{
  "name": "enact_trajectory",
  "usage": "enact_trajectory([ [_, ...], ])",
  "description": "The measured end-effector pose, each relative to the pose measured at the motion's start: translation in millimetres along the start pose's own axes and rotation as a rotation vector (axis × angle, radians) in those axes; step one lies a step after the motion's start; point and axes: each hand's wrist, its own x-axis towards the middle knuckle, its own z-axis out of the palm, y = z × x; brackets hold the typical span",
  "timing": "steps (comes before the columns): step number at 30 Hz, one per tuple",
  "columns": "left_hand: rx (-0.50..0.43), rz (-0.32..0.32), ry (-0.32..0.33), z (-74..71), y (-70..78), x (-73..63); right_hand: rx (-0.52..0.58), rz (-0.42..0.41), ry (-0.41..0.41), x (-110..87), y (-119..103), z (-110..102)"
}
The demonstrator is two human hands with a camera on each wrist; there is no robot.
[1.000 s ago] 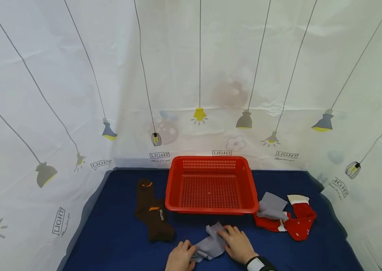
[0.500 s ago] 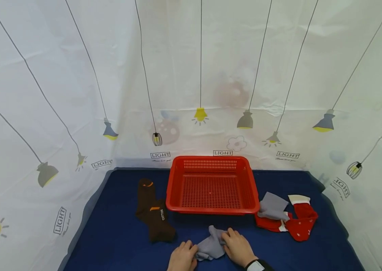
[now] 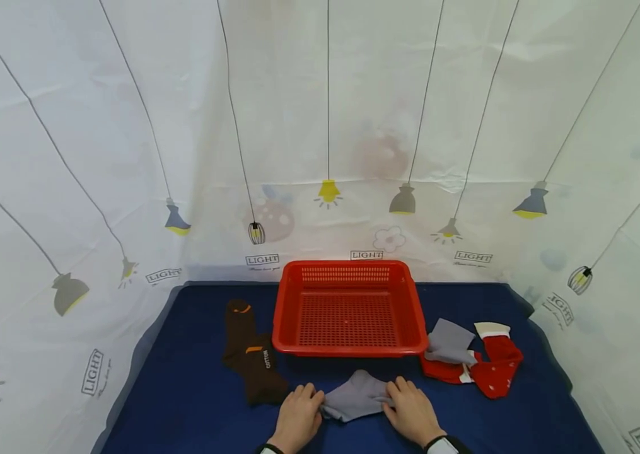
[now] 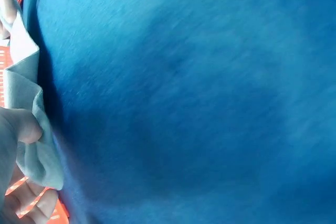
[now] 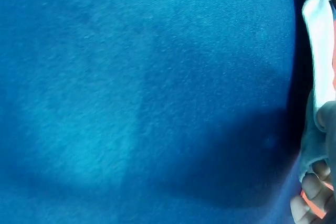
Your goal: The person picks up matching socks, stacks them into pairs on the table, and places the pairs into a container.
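Observation:
A grey sock (image 3: pixel 356 396) is stretched sideways between both hands, low over the front of the blue cloth. Its left end is pinched by my left hand (image 3: pixel 298 416), thumb against fingers; in the left wrist view the thumb presses on the sock (image 4: pixel 30 95). My right hand (image 3: pixel 412 411) pinches the right end, and the right wrist view shows the sock's pale edge (image 5: pixel 320 51) running up from the thumb. Another grey sock (image 3: pixel 449 341) lies partly over red and white socks (image 3: pixel 497 369) on the right. Brown socks (image 3: pixel 256 366) overlap on the left.
Behind the hands stands a red plastic basket (image 3: pixel 348 350) with a perforated floor. Blue cloth (image 3: pixel 183 384) covers the table. A pale curtain printed with lamps (image 3: pixel 297 126) encloses the back and sides.
The grey sock has gone from crumpled to spread out between the hands. My left hand has moved forward and slightly left, and the right hand has shifted to the right.

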Motion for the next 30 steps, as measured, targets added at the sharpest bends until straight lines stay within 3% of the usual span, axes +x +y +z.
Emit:
enact_trajectory([
  [5, 0.013, 0.003, 0.053, -0.9, -2.9, 6.4, -0.016, 0.063, -0.029, -4.3, 0.8, -3.3],
  [13, 0.009, -0.002, -0.043, 0.5, -0.3, 4.9, 0.021, 0.113, -0.123, -12.6, 2.7, -2.9],
  [17, 0.027, 0.002, -0.035, 2.1, 1.3, 1.7, 0.031, 0.133, -0.18, -15.3, 5.3, -4.6],
  [20, 0.035, 0.004, -0.018, 1.3, 2.4, -0.3, 0.039, 0.127, -0.168, -17.0, 7.8, -9.2],
  [26, -0.046, 0.004, -0.004, -6.6, 9.4, -3.2, 0.055, -0.017, -0.081, -20.5, 17.8, -17.9],
  [30, -0.074, 0.02, -0.01, -7.2, 16.7, -5.9, 0.061, -0.119, -0.105, -20.9, 24.2, -18.5],
])
